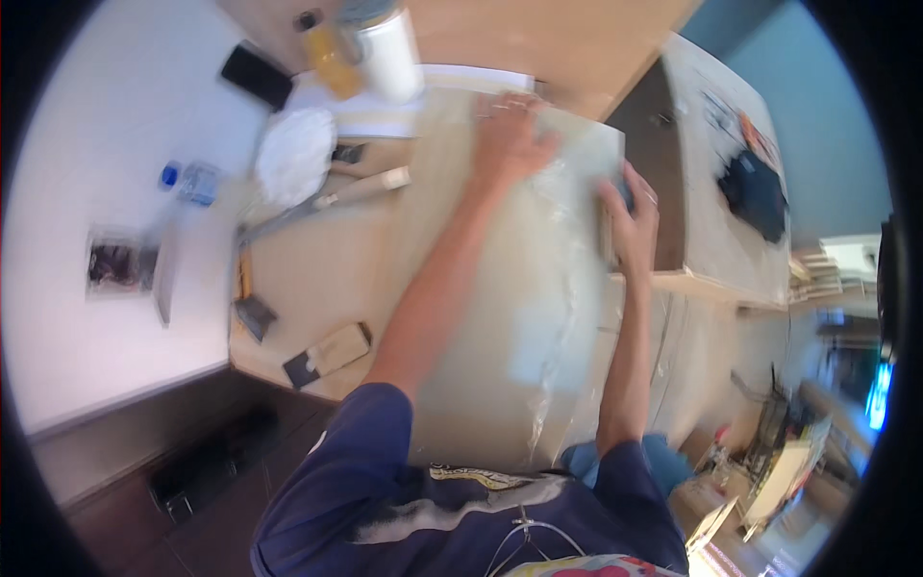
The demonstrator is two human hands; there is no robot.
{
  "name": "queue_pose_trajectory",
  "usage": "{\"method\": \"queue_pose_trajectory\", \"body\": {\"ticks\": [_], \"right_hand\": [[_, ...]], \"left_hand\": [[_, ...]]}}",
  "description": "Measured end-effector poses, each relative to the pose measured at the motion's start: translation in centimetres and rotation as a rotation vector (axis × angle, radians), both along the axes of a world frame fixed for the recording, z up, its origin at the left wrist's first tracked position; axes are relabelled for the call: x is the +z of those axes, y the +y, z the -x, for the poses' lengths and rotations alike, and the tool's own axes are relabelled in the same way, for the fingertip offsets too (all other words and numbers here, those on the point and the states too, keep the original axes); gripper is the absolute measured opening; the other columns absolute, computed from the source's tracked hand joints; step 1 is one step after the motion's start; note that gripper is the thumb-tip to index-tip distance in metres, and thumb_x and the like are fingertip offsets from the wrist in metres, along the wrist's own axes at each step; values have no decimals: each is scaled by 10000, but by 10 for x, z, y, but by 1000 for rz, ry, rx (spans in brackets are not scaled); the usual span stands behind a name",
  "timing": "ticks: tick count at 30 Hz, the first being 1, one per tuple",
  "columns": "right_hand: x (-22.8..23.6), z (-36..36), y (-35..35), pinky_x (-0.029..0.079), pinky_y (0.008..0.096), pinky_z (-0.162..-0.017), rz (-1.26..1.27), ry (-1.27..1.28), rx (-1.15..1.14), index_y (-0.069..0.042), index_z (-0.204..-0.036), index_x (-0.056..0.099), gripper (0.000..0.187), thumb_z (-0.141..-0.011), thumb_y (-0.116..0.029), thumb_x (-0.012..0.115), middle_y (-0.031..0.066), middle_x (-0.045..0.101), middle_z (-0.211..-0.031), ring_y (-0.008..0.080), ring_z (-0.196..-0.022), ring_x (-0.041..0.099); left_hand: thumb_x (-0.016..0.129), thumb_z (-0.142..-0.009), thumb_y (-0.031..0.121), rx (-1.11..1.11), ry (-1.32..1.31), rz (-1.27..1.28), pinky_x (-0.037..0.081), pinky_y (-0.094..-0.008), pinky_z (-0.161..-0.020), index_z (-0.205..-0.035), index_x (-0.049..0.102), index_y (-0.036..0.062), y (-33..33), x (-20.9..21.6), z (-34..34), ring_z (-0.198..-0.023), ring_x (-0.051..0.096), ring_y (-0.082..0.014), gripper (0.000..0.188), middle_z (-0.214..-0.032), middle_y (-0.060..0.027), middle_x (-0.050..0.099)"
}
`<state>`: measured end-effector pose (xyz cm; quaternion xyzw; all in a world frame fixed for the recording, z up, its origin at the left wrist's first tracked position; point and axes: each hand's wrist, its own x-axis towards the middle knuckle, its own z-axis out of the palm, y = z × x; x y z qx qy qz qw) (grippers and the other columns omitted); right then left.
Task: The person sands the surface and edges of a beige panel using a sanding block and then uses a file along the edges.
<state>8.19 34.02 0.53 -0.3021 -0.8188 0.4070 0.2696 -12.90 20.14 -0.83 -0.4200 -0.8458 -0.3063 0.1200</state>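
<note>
A navy shirt (433, 548) lies nearest; beyond, a pale sheeted panel (481, 298) crosses the table (317, 264). Left hand (514, 139) far, right hand (635, 216) at its right edge, fingers' grip unclear: probably positioning; next calls for even support.

Wooden table (322, 264), tan top, edges bowed by the lens. Far end: white sheets (375, 123), with a white mug (392, 60) and a yellow bottle (332, 65) close by, both blurred. Left side: a rumpled white bundle (296, 154); just beside it, a long tool with a pale handle (370, 187). Near left corner: a dark-headed scraper-like tool (255, 315). Near edge: a tan, dark-ended block (332, 353).
</note>
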Motion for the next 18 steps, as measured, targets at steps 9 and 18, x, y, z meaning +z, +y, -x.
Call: {"method": "queue_pose_trajectory", "body": {"ticks": [9, 18], "right_hand": [[3, -50, -76, 384, 587, -1096, -292, -214, -123, -164, -1447, 652, 759, -847, -626, 705, 204, 520, -1492, 433, -1318, 473], [34, -179, -208, 402, 633, -1071, -233, -358, -215, -223, -1443, 658, 724, -838, -617, 711, 155, 504, -1521, 449, -1293, 487]], "left_hand": [[610, -995, 542, 9, 10, 192, 193, -615, -1255, -1467, 602, 179, -1, -35, 40, -1502, 428, -282, 595, -1557, -45, 560], [570, -1025, 516, -85, 12, 97, 211, -618, -1237, -1427, 628, 151, 0, -27, 16, -1471, 462, -262, 546, -1513, -43, 596]]}}
